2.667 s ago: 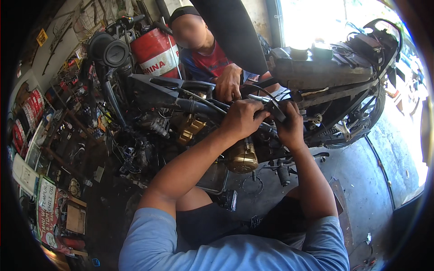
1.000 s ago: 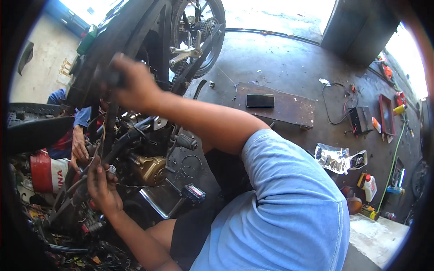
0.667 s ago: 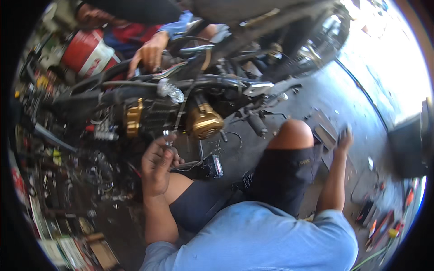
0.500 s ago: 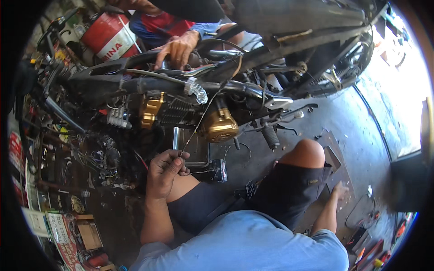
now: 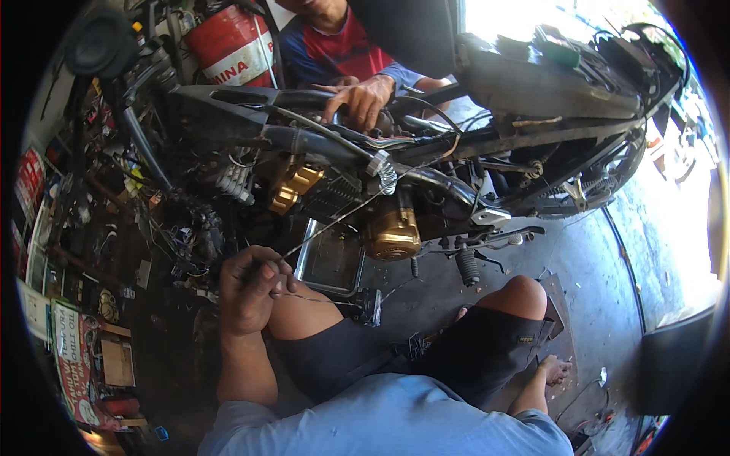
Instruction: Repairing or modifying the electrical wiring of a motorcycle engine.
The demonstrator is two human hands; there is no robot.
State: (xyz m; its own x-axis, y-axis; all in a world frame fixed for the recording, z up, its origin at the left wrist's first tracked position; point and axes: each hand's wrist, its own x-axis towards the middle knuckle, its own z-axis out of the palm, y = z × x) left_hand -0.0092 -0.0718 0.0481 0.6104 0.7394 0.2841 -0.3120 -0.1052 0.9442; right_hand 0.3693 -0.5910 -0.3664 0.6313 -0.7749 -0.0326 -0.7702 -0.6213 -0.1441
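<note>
My left hand [image 5: 255, 289] is closed in a pinch on a thin dark wire [image 5: 334, 223], which rises to the right, stretched toward the motorcycle frame [image 5: 319, 144]. A second thin wire links the area of this hand to a small black box-shaped part [image 5: 369, 307] beside my knee. Low on the right, my right hand [image 5: 556, 370] has its fingers curled in close to a flat board [image 5: 561, 334] on the floor; anything inside them is hidden. Gold engine covers [image 5: 393, 234] sit under the frame. A clear ribbed tube piece [image 5: 383, 171] hangs at the frame.
Across the motorcycle, another person's hand [image 5: 365, 102] rests on the frame. A metal-rimmed tray [image 5: 303, 254] lies beneath the engine. Loose wiring [image 5: 194, 247] and parts crowd the left side. A red and white drum [image 5: 232, 49] stands behind, and a black cable [image 5: 625, 247] crosses the floor.
My left hand has pulled left and slightly down with the wire, which now slants flatter. My right hand has moved down, its fingers now curled. The view has shifted, showing more of the motorcycle.
</note>
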